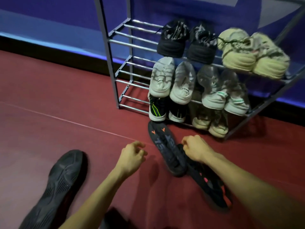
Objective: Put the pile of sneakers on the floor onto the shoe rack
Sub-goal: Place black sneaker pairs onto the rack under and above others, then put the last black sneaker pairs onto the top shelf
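A metal shoe rack (pixel 115 66) stands on the red floor (pixel 49 96) against a purple wall (pixel 49 22). Its right half is filled: a black pair (pixel 186 42) and a beige pair (pixel 252 53) on the upper shelf in view, a white pair (pixel 173 81) and a grey-white pair (pixel 221 90) on the middle one, a black pair with green stripes (pixel 165 109) and another beige pair (pixel 209 123) at the bottom. The left part of each shelf shows bare bars.

On the floor just in front of the rack lie two dark sneakers. One, the sole-up sneaker (pixel 166 149) (orange marks at its toe), points toward the rack; the other sneaker (pixel 209 184), black with pink-orange accents, lies crossed beneath its heel end, stretching toward the lower right.

The right hand (pixel 196 149) has its fingers curled down, pinching dark material where the two sneakers meet; which of the two it grips, I cannot tell. The left hand (pixel 132 156) hovers over the floor just left of them, fingers loosely curled, holding nothing.

A lone black sneaker (pixel 56 189) lies sole up at the lower left, well apart from the others.
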The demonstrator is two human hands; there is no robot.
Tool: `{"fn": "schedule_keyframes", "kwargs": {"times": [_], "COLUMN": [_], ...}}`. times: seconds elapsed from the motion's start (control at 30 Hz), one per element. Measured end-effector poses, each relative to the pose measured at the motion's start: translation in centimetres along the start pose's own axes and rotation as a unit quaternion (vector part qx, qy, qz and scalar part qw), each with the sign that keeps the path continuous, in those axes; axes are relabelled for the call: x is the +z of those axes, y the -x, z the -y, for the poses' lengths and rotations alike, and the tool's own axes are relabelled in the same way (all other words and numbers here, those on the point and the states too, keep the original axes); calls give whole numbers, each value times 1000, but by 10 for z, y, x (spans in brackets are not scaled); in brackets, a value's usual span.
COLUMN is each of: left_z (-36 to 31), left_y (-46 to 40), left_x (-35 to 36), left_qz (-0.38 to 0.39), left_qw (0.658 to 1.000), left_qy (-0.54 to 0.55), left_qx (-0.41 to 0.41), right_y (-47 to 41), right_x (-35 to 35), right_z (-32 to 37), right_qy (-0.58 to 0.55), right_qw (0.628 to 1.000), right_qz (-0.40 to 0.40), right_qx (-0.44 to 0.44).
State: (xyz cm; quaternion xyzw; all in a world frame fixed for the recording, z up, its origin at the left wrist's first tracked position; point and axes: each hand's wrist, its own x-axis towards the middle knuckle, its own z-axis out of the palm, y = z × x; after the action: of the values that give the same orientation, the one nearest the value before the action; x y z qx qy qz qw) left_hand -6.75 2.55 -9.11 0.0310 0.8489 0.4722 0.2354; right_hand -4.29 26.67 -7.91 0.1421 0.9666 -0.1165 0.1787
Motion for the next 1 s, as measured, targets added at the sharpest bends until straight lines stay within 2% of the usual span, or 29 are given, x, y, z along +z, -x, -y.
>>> {"fn": "schedule_keyframes", "kwargs": {"times": [0.17,0.27,0.37,0.47,0.53,0.6,0.67,0.73,0.83,0.9,0.97,1.0], "left_z": [41,66,91,114,129,147,164,174,172,156,130,116], "left_y": [17,28,35,40,42,44,45,47,51,54,57,58], "left_x": [12,7,-5,-25,-43,-64,-83,-94,-104,-116,-127,-129], "left_qz": [9,-49,-128,-223,-267,-271,-254,-234,-234,-227,-166,-139], "left_qw": [999,994,981,952,912,878,871,873,895,937,971,976], "left_qy": [-25,-68,-110,-176,-271,-321,-307,-297,-263,-159,-39,33], "left_qx": [-43,-71,-96,-114,-155,-231,-287,-309,-273,-213,-166,-164], "right_y": [-9,-16,-22,-22,-20,-17,-14,-8,3,10,16,17], "right_x": [20,36,45,50,56,61,62,61,54,47,41,39], "right_z": [2,11,21,31,38,45,51,57,71,85,101,110], "right_qy": [56,66,109,139,146,150,153,166,192,209,205,189], "right_qw": [994,988,984,978,977,974,971,967,964,967,971,973], "right_qz": [83,132,139,151,158,169,180,191,176,130,94,89], "right_qx": [46,41,36,20,3,-14,-30,-42,-54,-62,-81,-94]}}
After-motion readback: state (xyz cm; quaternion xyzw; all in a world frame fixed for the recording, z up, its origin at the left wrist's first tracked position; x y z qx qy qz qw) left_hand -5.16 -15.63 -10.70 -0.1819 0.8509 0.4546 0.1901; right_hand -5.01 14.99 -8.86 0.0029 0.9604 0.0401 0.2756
